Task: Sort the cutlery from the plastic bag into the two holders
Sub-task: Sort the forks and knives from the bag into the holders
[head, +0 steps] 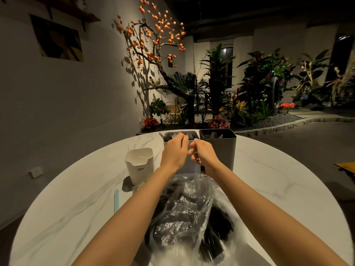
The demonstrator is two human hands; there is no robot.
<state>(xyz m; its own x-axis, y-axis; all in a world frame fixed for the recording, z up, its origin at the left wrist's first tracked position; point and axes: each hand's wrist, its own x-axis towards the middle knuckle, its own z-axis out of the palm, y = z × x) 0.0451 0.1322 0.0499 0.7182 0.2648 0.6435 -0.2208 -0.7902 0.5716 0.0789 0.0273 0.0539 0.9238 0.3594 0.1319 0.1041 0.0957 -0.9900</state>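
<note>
Both hands are up at the far edge of the tabletop, right in front of the holders. The left hand (175,150) has its fingertips bunched together over the lighter left holder (172,136), looks like it's pinching a fork by the handle, though the fork itself is mostly hidden behind the fingers so I can't say for sure. The right hand (201,153) is loosely curled just beside it, almost touching, and there's a pale sliver under the fingers that might be another piece of cutlery, honestly can't tell if it's gripping anything. The forks already in the left holder stand roughly upright with tines up, long axis near vertical, a couple leaning toward the left rim. The darker right holder (221,148) touches the left one and has dark handles or blades poking up, too dim to name them. The plastic bag (192,214) sits at the near edge between the forearms, still holding a good pile of dark cutlery lying mostly flat, pointing away from the person. What could go wrong, I reckon: the two holders sit so close that a piece could drop in the wrong one, or snag on tines already sticking up. A forearm could also drag the crinkly bag. A white cup (138,166) stands toward the left edge.
</note>
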